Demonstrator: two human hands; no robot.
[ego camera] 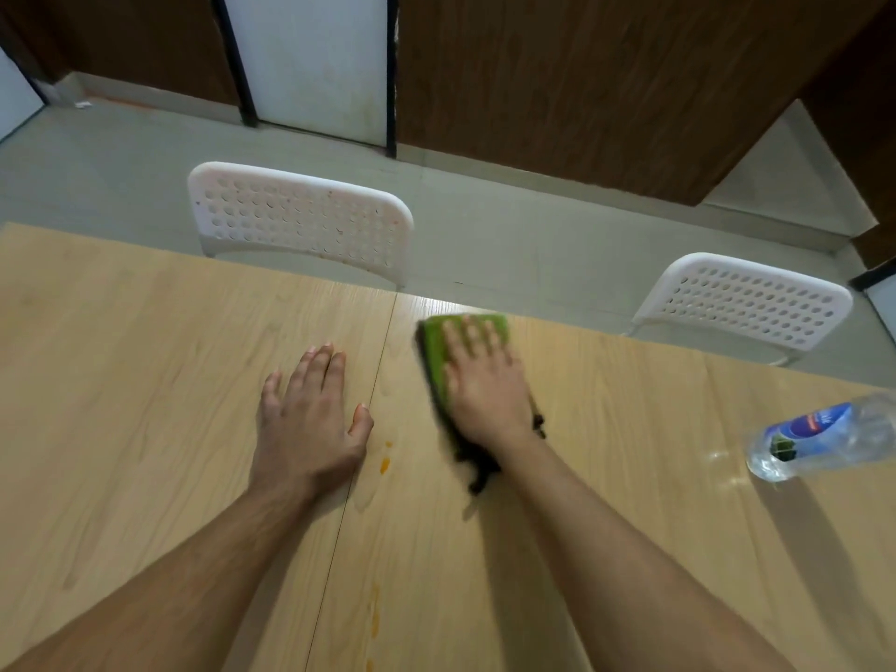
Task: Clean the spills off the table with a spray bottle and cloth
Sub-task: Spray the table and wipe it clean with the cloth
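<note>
A green cloth (436, 351) is pressed flat on the table (145, 380) under the open right hand (485, 385). The left hand (310, 419) is laid flat, empty (orange spills (385, 464) just beside it). A bottle (824, 441) lies at right.

white perforated chair (300, 218) at table's far edge; second white chair (742, 300) further right; grey floor (557, 225); wood-panelled wall (582, 80)

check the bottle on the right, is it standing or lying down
Lying down: the clear bottle rests on its side on the table.
</note>
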